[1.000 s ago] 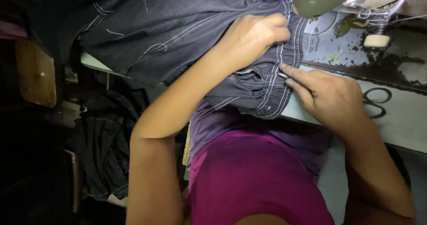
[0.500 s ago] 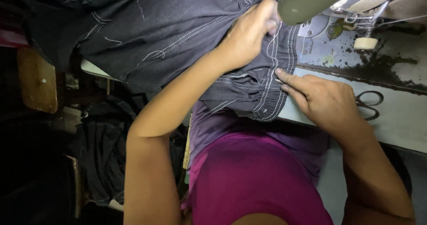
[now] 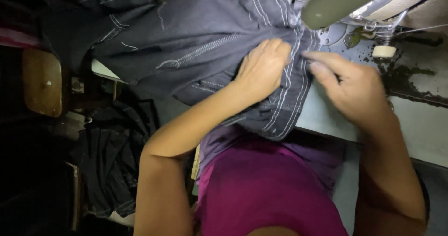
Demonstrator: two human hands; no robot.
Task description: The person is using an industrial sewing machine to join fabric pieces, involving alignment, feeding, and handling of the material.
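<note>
Head: both hands, left hand (image 3: 262,70) & right hand (image 3: 347,89), press grey garment (image 3: 196,44).

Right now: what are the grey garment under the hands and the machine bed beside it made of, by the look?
Grey garment: woven cloth, matte, probably cotton or a blend; it folds softly and carries rows of pale topstitching. Left hand presses on it, right hand touches its stitched band.
Machine bed: hard, smooth, pale surface, likely painted metal or laminate; dark oily stains near the sewing machine arm, which looks like enamelled metal.
</note>
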